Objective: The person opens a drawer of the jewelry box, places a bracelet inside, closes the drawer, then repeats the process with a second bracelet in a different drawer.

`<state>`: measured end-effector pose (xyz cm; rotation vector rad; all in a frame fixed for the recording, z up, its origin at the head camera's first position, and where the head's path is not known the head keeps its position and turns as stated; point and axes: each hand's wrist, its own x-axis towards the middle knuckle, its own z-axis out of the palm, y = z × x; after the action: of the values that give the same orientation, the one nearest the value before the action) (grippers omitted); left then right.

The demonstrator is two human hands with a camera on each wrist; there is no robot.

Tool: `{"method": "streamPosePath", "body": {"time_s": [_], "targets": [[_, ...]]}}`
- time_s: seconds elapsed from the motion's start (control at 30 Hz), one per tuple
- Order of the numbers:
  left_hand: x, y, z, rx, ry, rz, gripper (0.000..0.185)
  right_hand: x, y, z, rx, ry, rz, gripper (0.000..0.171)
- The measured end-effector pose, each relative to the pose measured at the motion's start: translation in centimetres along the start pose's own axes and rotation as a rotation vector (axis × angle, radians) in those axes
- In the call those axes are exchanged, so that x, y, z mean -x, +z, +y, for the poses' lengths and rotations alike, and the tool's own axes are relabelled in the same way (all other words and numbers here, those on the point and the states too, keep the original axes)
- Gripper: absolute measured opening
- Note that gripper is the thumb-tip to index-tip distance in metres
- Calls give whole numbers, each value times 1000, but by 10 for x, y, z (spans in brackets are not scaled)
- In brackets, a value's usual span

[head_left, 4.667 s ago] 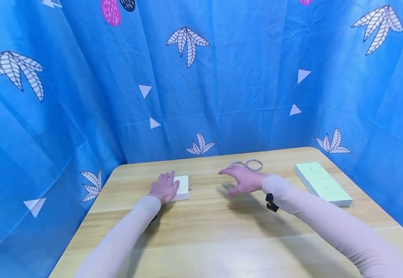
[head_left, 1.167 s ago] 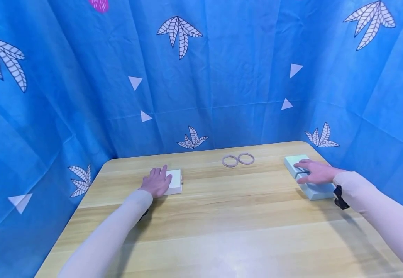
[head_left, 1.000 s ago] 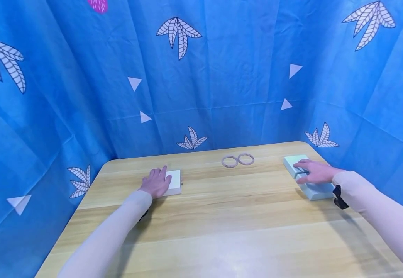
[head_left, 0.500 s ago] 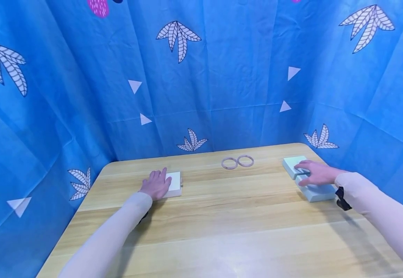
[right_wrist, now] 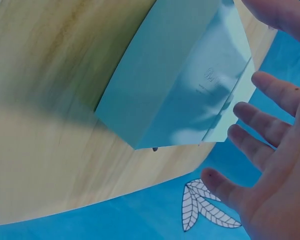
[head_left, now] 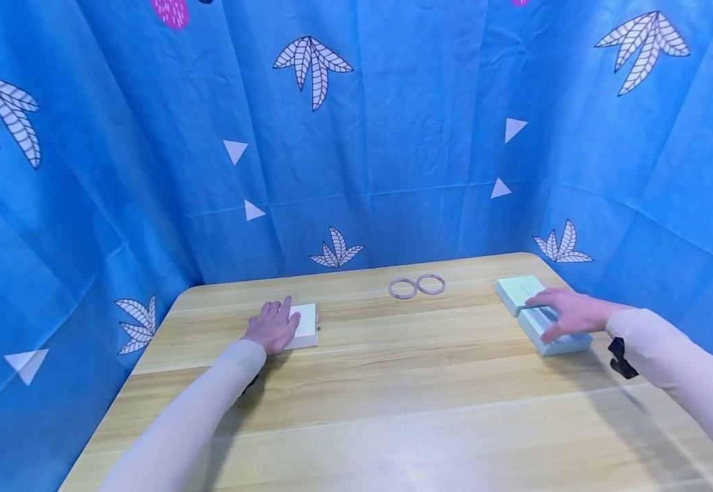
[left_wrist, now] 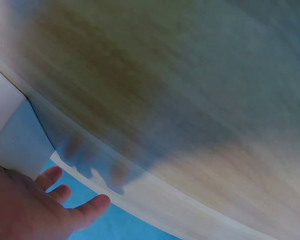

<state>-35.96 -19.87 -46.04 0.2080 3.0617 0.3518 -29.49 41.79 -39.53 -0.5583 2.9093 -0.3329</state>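
Observation:
My left hand rests on a small white box at the table's left; a little tab shows on the box's right side. The left wrist view catches the hand's extended fingers beside the white box. At the right, my right hand hovers with spread fingers over a long mint-green box, part of which it hides. A dark slit crosses this box's top. In the right wrist view the fingers and thumb stand apart from the box, which bears small embossed lettering, and hold nothing.
Two thin pinkish rings, a left ring and a right ring, lie side by side near the back edge of the wooden table. A blue patterned curtain hangs behind and along both sides.
My right hand has gone from near the rings to the mint-green box, then lifted slightly away to the right. A dark slit now shows across that box. My left hand stays on the white box.

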Motion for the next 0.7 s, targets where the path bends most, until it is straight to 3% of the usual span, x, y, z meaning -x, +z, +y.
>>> {"method": "streamPosePath", "body": {"time_s": [0.13, 0.37, 0.7], "targets": [[2, 4, -1, 1, 4, 18, 71, 4, 3, -2, 1, 17, -12, 82], [8, 14, -2, 11, 3, -7, 73, 11, 15, -3, 44, 15, -35, 95], [3, 2, -3, 13, 10, 7, 72, 8, 8, -5, 91, 1, -29, 95]]}}
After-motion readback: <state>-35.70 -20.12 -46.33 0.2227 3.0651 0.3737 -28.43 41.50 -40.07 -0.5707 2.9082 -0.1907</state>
